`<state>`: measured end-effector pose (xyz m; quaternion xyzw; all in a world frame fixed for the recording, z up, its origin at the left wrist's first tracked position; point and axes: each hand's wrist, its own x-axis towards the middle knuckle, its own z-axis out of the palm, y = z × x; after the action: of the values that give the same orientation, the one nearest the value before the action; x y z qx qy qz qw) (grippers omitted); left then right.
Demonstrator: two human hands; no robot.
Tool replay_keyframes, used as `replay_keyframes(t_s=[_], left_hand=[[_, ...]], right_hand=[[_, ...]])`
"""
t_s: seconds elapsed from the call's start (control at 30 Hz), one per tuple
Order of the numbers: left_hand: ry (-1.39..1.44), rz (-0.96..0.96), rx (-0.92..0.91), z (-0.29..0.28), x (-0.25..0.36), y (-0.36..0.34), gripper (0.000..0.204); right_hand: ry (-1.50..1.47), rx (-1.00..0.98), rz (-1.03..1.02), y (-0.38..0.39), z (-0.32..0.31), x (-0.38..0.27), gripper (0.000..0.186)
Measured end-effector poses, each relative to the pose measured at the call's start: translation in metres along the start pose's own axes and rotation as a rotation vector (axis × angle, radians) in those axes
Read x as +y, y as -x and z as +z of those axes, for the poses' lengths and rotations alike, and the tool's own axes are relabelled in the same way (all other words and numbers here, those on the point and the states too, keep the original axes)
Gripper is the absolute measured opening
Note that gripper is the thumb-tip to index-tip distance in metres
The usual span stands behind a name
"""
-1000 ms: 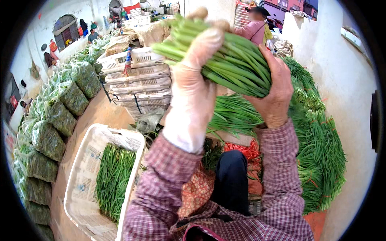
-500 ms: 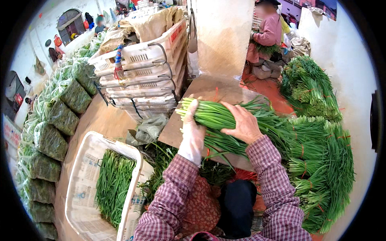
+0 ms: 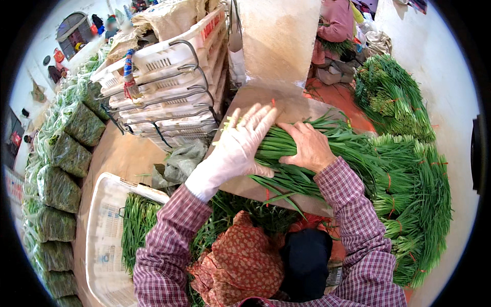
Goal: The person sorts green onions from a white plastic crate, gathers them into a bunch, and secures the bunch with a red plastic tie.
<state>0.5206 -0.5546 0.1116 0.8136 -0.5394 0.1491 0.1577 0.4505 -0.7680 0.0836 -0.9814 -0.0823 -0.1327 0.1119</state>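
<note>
From here I see long green stalks [image 3: 279,145] on the flat brown board [image 3: 294,100], a white slotted plastic basket [image 3: 105,250] to its left.

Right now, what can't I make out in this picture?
In the head view:
Long green leafy bundle, stem ends: mostly covered by white-gloved left fingers.
White plastic basket, right side: partly hidden by purple checked left sleeve.
Pink-clad co-worker, head: cut off by upper edge.
</note>
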Motion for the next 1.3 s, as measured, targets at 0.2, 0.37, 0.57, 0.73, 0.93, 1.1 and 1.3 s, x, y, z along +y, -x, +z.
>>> replay_keyframes(t_s=[0.2,0.37,0.57,0.73,0.93,1.1,1.3], left_hand=[[-0.088,0.031,-0.271,0.017,-0.001,0.001,0.140],[-0.411,0.044,-0.369,0.018,0.010,0.000,0.139],[-0.655,0.007,-0.162,0.064,-0.003,-0.007,0.093],[-0.586,-0.004,-0.138,0.074,-0.003,-0.011,0.066],[-0.579,0.030,-0.080,0.075,-0.012,-0.012,0.074],[-0.518,0.030,-0.086,0.076,-0.011,-0.015,0.093],[-0.493,-0.029,-0.150,0.061,-0.004,-0.016,0.080]], right_hand=[[0.016,0.080,0.009,0.015,0.015,0.011,0.086],[0.038,0.047,0.034,0.013,0.019,0.011,0.089],[-0.021,0.097,-0.017,0.009,0.022,0.020,0.090],[-0.034,0.325,-0.229,0.030,0.006,0.008,0.077],[-0.066,0.104,-0.329,0.075,0.026,-0.031,0.026],[0.109,-0.148,-0.170,0.097,0.051,-0.044,0.021],[-0.735,-0.563,-0.399,0.107,0.003,-0.100,0.024]])
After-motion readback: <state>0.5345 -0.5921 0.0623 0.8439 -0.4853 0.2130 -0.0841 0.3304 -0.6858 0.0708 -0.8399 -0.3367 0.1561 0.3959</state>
